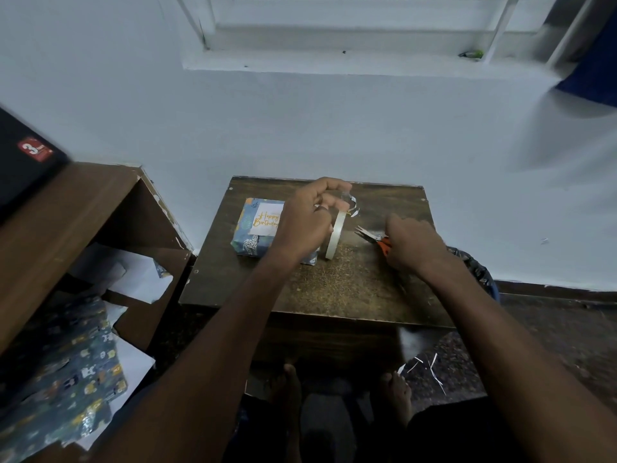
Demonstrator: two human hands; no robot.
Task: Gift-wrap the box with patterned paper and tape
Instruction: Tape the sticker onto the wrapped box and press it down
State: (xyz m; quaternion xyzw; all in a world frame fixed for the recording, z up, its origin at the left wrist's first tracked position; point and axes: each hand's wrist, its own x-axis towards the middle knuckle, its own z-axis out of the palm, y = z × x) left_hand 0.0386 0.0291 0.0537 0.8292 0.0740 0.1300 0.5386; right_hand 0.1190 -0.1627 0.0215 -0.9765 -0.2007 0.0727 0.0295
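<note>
While you look down from above, the small dark brown wooden table [334, 289] fills the middle of your view, with a brown wooden shelf unit [66, 208] at its 9 o'clock. Loose sheets of blue patterned wrapping paper [63, 379] lie at 7 o'clock from the table. On the tabletop, toward 10 o'clock, sits the box wrapped in blue patterned paper [257, 232], its white "Happy Birthday" label facing up. Your left hand [307, 222] reaches over the box's right side, fingers curled, pinching a pulled strip of clear tape above the roll of clear tape [335, 235], which stands on edge just beside the box at its 3 o'clock. Your right hand [414, 245], at 3 o'clock from the roll, grips the orange-handled scissors [374, 238], blades apart and pointing at the roll.
</note>
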